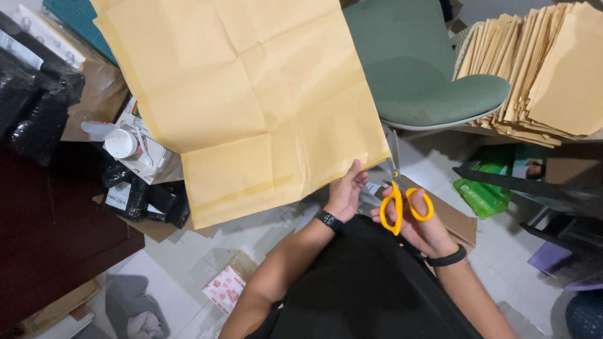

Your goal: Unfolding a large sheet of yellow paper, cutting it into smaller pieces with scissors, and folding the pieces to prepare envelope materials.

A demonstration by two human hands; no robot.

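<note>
My left hand (347,191) pinches the lower right corner of a large sheet of brown kraft paper (251,94), which is creased into quarters and spread out in front of me. My right hand (418,223) grips yellow-handled scissors (402,204), fingers through the loops, blades pointing up toward the paper's right edge. The blades are thin and mostly hard to make out. Both wrists wear black bands.
A stack of folded brown paper bags (546,69) lies at the upper right beside a green chair (427,69). Black wrapped parcels (38,94), a glue bottle (116,141) and boxes crowd the left. A green bag (480,196) and cardboard sit on the tiled floor.
</note>
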